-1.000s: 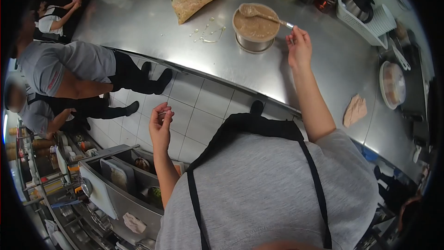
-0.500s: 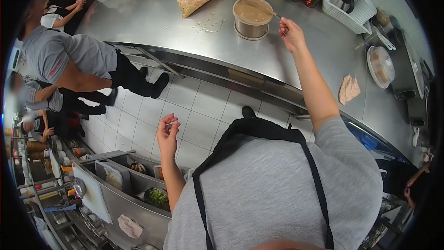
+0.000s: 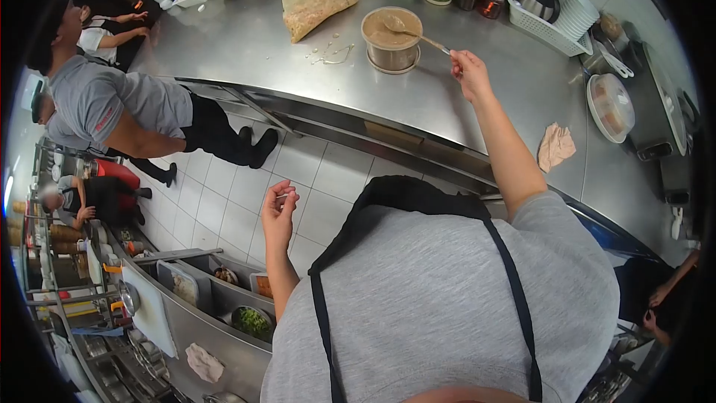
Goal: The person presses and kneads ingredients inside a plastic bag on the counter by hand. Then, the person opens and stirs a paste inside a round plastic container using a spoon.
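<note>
My right hand [image 3: 470,75] is closed round the end of a long-handled spoon [image 3: 421,39] over the steel counter. The spoon's bowl, coated in brown, rests at the surface of a thick brown sauce [image 3: 379,24]. That sauce fills a round tub [image 3: 392,57] standing on a lid or shallow dish. Away from the counter, above the tiled floor, my left hand [image 3: 279,207] hangs with fingers loosely curled and apart, and I see nothing in it.
A bag of chopped food [image 3: 309,4] lies left of the tub, near spilled drops. Jars [image 3: 490,4], a white basket [image 3: 548,26] and a crumpled cloth [image 3: 556,147] are at the right. Food bins [image 3: 183,287] stand lower left. Co-workers [image 3: 123,101] stand at the left.
The spoon's bowl has lowered into the sauce and turned; before, it lay raised across the tub's top. My left hand has shifted slightly right. Co-workers at the left have moved.
</note>
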Tool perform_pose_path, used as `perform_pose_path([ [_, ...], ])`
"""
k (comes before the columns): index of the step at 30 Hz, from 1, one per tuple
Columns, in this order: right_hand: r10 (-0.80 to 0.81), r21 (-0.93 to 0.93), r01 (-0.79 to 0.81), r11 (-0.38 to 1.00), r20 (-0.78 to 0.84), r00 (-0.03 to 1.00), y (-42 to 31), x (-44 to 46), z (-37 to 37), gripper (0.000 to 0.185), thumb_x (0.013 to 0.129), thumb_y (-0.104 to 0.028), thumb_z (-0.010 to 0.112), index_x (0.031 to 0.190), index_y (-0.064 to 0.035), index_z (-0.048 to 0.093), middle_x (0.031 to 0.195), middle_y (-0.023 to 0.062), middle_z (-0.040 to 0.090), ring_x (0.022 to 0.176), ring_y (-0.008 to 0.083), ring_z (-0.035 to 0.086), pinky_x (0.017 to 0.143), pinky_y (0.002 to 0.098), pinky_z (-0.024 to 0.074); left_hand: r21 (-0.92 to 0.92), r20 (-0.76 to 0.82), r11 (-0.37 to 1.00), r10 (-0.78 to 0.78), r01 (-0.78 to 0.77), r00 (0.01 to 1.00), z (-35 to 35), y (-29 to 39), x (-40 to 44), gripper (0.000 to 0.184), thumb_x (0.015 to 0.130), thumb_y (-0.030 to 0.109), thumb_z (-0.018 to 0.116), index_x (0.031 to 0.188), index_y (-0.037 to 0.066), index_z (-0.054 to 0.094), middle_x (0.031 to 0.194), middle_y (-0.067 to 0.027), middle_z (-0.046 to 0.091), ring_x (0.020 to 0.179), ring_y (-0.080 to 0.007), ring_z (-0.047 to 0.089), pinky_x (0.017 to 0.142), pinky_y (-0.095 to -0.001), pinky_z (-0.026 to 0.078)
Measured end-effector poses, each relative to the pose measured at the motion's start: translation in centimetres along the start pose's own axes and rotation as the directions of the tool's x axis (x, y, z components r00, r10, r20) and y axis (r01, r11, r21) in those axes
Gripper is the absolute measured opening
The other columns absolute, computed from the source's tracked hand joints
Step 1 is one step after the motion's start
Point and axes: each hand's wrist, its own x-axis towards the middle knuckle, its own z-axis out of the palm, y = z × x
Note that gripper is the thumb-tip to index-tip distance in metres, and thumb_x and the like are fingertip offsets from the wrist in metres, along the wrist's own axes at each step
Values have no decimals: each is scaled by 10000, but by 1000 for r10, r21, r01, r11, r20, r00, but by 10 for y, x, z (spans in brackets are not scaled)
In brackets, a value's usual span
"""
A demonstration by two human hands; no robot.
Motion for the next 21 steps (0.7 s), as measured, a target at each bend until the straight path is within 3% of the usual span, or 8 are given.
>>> perform_pose_path([
  [7, -53, -24, 53, 998, 19, 998, -17, -4, -4, 135, 805, -161, 646, 713, -112, 561, 642, -54, 499, 570, 39, 436, 546, 190, 376, -31, -5, 999, 21, -21, 1000, 13, 1, 8, 282, 842, 97, 595, 1108, 18, 541, 940, -37, 581, 781, -85, 544, 657, -204, 420],
  [10, -215, -148, 218, 965, 39, 976, -24, 5, 12, 140, 810, -164, 639, 724, -77, 571, 670, -41, 507, 597, 67, 445, 552, 212, 371, -26, 2, 1000, 16, -16, 1000, 14, 2, 10, 285, 836, 96, 601, 1104, 19, 544, 936, -36, 581, 774, -83, 539, 656, -204, 420],
  [12, -573, -520, 542, 660, 118, 811, -27, 7, 25, 150, 815, -161, 628, 744, -42, 570, 699, -5, 502, 614, 105, 455, 572, 240, 371, -5, 8, 1000, 14, -14, 1000, 14, 2, 13, 286, 832, 96, 605, 1102, 23, 547, 936, -37, 582, 773, -82, 537, 654, -206, 420],
  [13, -574, -519, 543, 660, 118, 810, -29, 5, 31, 150, 815, -161, 628, 744, -42, 570, 699, -5, 502, 614, 105, 455, 572, 240, 371, -5, 8, 1000, 15, -15, 1000, 15, 3, 13, 286, 832, 96, 605, 1102, 23, 547, 936, -37, 582, 773, -82, 537, 654, -206, 420],
  [15, -684, -655, 648, 388, 266, 679, -31, -1, 39, 135, 805, -141, 624, 760, -34, 556, 734, 40, 499, 643, 163, 487, 591, 274, 389, -19, -5, 999, 26, -26, 1000, 17, 5, 14, 282, 832, 96, 603, 1100, 25, 549, 935, -37, 582, 772, -83, 535, 657, -207, 423],
  [16, -685, -653, 650, 388, 267, 678, -28, 0, 38, 135, 805, -141, 624, 760, -34, 556, 734, 40, 499, 643, 163, 487, 591, 274, 389, -19, -7, 999, 28, -28, 1000, 16, 4, 15, 282, 832, 96, 603, 1100, 25, 549, 935, -37, 582, 772, -83, 535, 657, -207, 423],
  [18, -785, -671, 741, 9, 454, 421, -23, 4, 39, 114, 786, -114, 623, 757, -43, 539, 740, 57, 499, 684, 218, 495, 595, 314, 407, 40, 56, 999, 23, -25, 998, 14, 0, 14, 307, 860, 170, 590, 1137, 53, 527, 978, -33, 571, 853, -119, 565, 716, -244, 438],
  [21, -733, -704, 689, -174, 560, 387, -23, 2, 38, 99, 750, -90, 611, 775, -72, 518, 777, 37, 513, 741, 233, 496, 615, 329, 415, 61, 64, 998, 14, -18, 998, 15, -2, 13, 310, 859, 171, 591, 1139, 53, 527, 974, -31, 570, 852, -120, 564, 723, -248, 438],
])
